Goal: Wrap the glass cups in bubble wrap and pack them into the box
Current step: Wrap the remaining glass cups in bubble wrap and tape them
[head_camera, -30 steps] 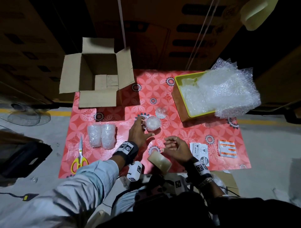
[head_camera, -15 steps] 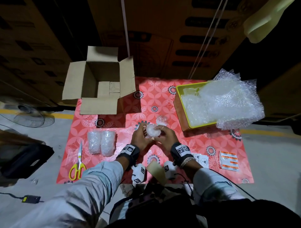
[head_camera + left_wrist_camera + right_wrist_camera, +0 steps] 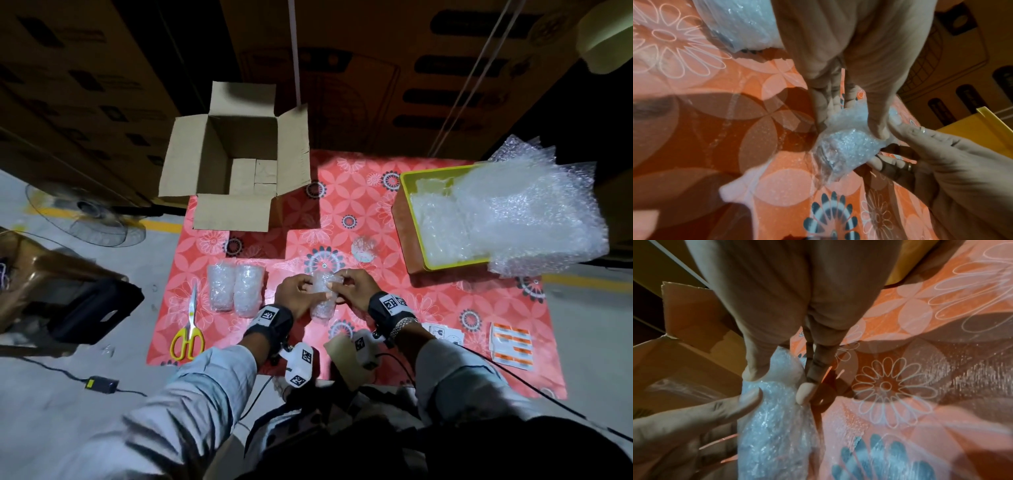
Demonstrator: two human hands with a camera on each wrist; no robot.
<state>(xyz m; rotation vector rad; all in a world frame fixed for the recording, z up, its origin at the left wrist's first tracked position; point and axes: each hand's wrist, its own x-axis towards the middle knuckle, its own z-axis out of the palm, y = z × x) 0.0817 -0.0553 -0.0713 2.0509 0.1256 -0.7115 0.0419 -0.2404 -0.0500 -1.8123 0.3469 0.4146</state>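
A glass cup rolled in bubble wrap [image 3: 322,298] is held between both hands above the red flowered cloth [image 3: 359,192]. My left hand [image 3: 297,295] grips its left side, thumb on the wrap [image 3: 846,146]. My right hand [image 3: 349,287] pinches the wrap's far end with thumb and fingers [image 3: 774,415]. Two wrapped cups [image 3: 236,289] stand side by side to the left. One bare glass cup [image 3: 363,247] sits just beyond my hands. The open cardboard box [image 3: 236,171] stands at the cloth's far left corner.
A yellow tray [image 3: 416,219] heaped with bubble wrap sheets [image 3: 520,212] fills the far right. Yellow-handled scissors [image 3: 190,329] lie at the left edge. A tape roll [image 3: 339,349] rests near my right wrist; label sheets [image 3: 510,346] lie right. A fan [image 3: 85,219] sits on the floor, left.
My right hand came up from near the tape roll and joined the left on the wrapped cup. Both hands drew it nearer to me, and it now lies lengthwise between them.
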